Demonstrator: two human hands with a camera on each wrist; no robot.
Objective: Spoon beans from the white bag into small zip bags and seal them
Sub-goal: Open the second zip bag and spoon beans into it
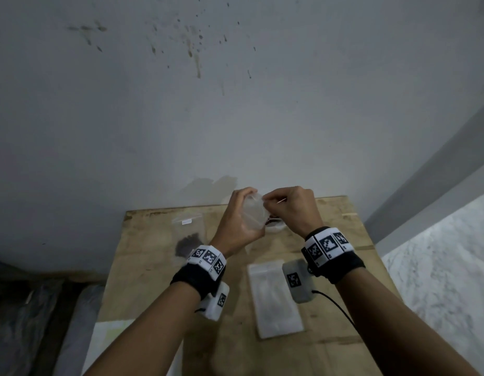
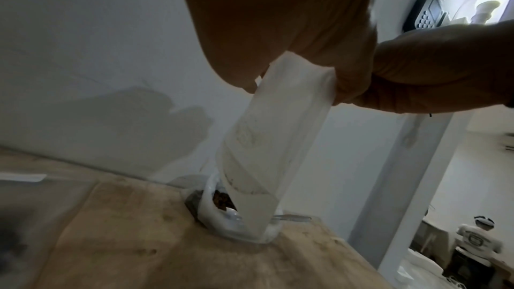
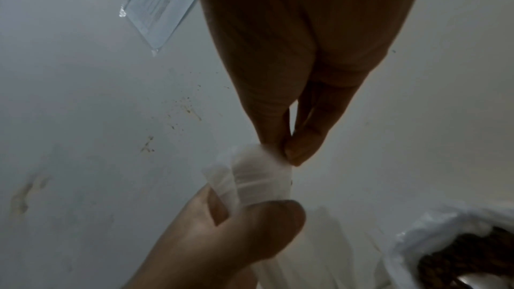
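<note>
Head view: above the far end of the worktop (image 1: 303, 356) the left hand (image 1: 239, 221) grips an empty small zip bag (image 1: 254, 211) with its fingers curled round it; the right hand (image 1: 292, 210) pinches the bag's top edge. The white bag (image 1: 276, 226) of beans sits on the worktop right behind the hands, a filled zip bag (image 1: 188, 236) lies to the left, and a stack of spare bags (image 1: 274, 297) lies nearer the person.

Left wrist view: the zip bag (image 2: 267, 151) hangs upright, clear and empty, over the open white bag (image 2: 222, 219); a spoon (image 2: 289, 218) rests in it.

Right wrist view: thumb and forefinger pinch one lip of the mouth (image 3: 258, 162); the left thumb (image 3: 267, 223) clamps the other side.

Step in hand: opening the zip, it seems.

Doing it well: pull the lips apart evenly, then keep the mouth wide and close above the white bag before the right hand lets go for the spoon.
</note>
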